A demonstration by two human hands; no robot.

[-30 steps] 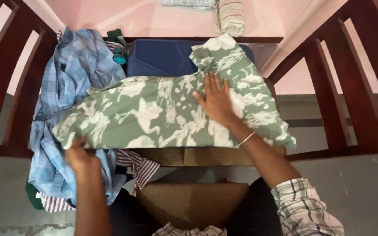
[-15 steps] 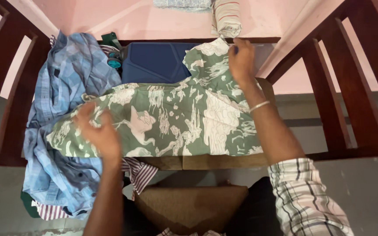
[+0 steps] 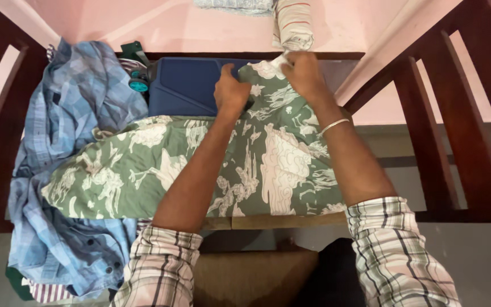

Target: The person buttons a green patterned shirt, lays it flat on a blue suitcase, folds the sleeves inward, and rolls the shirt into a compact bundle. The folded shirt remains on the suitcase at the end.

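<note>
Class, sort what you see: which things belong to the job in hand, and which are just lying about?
In hand: green shirt, left hand, right hand.

Lying about: blue shirt, navy case, striped cloth, chairs.

Bench mostly covered. Green patterned shirt spreads across the middle; heap of blue checked shirts fills the left side and hangs over the edge. Dark blue case lies at the far side, partly bare between heap and shirt. Both forearms cross the shirt; left hand and right hand sit close together at its far edge. Wooden chair frames close in both flanks. Open floor lies right of the shirt, between the slats.
</note>
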